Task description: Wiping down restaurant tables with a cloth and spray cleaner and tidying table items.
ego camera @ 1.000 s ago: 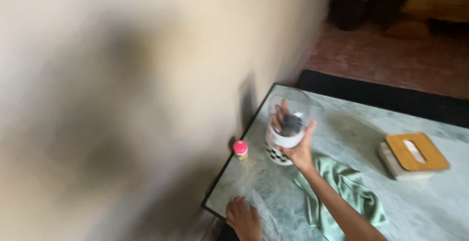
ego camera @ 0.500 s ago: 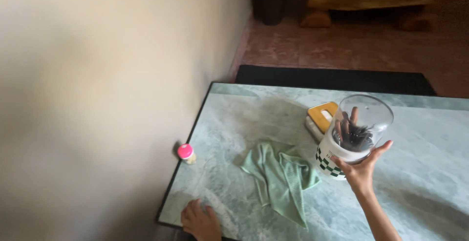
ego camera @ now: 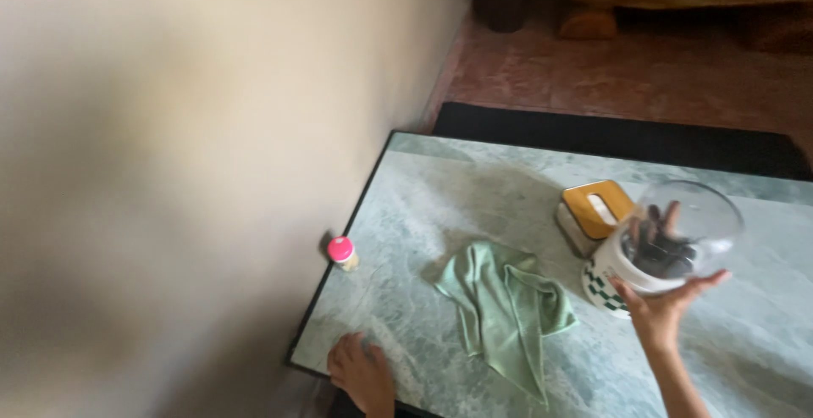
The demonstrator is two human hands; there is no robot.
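Note:
My right hand (ego camera: 665,304) grips a container with a clear domed lid and a white base with a green checked band (ego camera: 660,249), held just above the pale green marble table (ego camera: 474,206). Dark items show through the dome. My left hand (ego camera: 362,374) rests flat on the table near its front left edge. A crumpled light green cloth (ego camera: 504,308) lies between my two hands. A small bottle with a pink cap (ego camera: 342,253) stands at the table's left edge by the wall.
A box with a yellow-orange lid and a slot (ego camera: 593,210) sits just behind the container. A beige wall (ego camera: 186,147) runs along the table's left side. A black mat (ego camera: 610,134) and reddish floor (ego camera: 644,71) lie beyond the table.
My right hand has carried the domed container from the table's left side rightward past the cloth, next to the yellow-lidded box. My left hand stays on the table edge.

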